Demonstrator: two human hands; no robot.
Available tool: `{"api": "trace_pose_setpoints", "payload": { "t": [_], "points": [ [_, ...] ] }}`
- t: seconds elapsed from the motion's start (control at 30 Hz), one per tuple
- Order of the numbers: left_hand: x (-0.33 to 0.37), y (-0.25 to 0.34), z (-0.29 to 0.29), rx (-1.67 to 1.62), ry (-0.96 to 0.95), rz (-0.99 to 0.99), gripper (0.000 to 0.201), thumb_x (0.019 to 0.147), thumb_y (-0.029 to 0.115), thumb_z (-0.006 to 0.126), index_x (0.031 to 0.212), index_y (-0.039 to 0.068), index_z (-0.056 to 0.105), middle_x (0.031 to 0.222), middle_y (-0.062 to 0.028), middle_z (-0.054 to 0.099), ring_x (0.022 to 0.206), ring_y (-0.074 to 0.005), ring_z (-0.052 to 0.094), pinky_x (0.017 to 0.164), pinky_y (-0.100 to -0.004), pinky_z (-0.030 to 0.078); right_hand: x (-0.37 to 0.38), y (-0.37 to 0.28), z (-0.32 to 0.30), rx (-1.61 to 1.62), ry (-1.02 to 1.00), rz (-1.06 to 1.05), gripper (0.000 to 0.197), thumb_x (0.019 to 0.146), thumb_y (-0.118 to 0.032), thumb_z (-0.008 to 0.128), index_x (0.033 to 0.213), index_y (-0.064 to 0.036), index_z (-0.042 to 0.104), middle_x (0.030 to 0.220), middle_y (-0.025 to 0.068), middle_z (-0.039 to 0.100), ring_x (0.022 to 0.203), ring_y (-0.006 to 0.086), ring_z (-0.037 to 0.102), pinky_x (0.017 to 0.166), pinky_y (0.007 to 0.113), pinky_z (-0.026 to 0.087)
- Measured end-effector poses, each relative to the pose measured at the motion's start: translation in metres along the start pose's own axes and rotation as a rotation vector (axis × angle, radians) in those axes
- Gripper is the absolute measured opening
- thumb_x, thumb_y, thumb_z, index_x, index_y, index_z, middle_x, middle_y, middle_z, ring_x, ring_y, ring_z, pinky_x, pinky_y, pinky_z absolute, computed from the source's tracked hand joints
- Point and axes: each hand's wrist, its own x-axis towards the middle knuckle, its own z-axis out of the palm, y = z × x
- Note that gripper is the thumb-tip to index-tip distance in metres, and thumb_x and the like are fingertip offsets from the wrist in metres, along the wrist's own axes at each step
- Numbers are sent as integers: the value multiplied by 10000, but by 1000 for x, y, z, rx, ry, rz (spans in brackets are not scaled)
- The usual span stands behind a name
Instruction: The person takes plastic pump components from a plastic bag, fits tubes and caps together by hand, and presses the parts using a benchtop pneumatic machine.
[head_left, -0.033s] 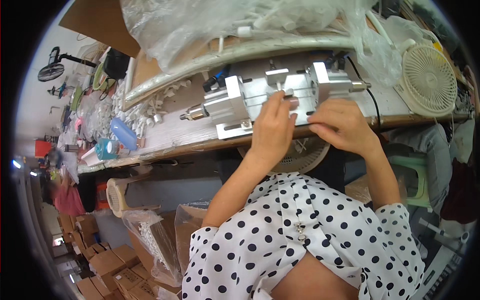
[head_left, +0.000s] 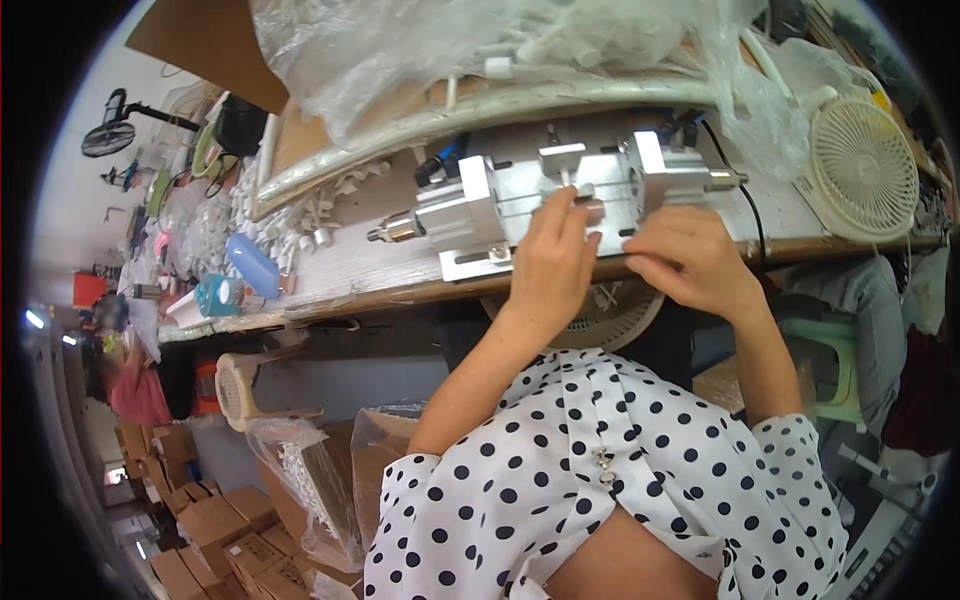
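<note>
A silver metal fixture [head_left: 520,205] with a block at each end lies on the bench in front of me. My left hand [head_left: 553,260] reaches over its middle, fingers closed on a small white plastic fitting [head_left: 565,179] by the central block [head_left: 562,156]. A short greyish-pink cylinder [head_left: 594,211] shows beside those fingers. At the fixture's front right, my right hand [head_left: 685,250] is curled, thumb and forefinger pinched near the plate's edge. Whatever that pinch holds is too small or hidden to make out.
Clear plastic bags [head_left: 400,70] of white fittings lie behind a wrapped white tube [head_left: 400,130]. Loose white parts [head_left: 300,225] and a blue bottle [head_left: 252,266] are at left. A white fan [head_left: 862,170] stands at right. Below the bench is another fan [head_left: 610,325]; cartons [head_left: 215,525] are stacked at lower left.
The whole picture has shifted slightly right and down. Both hands stay in nearly the same place on the fixture.
</note>
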Motion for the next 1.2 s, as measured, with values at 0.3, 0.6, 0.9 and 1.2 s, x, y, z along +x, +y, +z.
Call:
{"api": "trace_pose_setpoints", "payload": {
  "t": [0.3,0.6,0.9,1.2],
  "points": [
    [18,-6,-38,-36,150,41,315,655,96,731,910,17,564,899,-143,588,833,-306,581,719,-355,473,9,-7,3,9,-65,-6,106,654,-51,675,738,-29,613,644,78,574,578,240,548,531,330,420],
    [71,-158,-154,530,270,-39,147,710,105,626,820,7,614,873,-150,558,808,-304,537,708,-377,428,167,1,51,-35,-141,-367,201,755,-163,591,931,-74,624,820,119,598,714,293,572,649,390,456],
    [72,-168,-163,239,117,-241,276,714,43,597,990,33,596,894,-165,577,741,-308,562,689,-382,448,278,49,53,-202,182,-410,385,768,-89,554,1145,-44,490,865,118,582,758,227,562,677,339,458],
    [68,-166,-167,324,60,-72,222,764,13,534,965,29,628,820,-179,561,741,-316,557,667,-390,432,212,25,48,-517,-370,-273,97,753,-113,559,802,-44,606,801,93,604,785,291,591,708,364,462]
  ]
}}
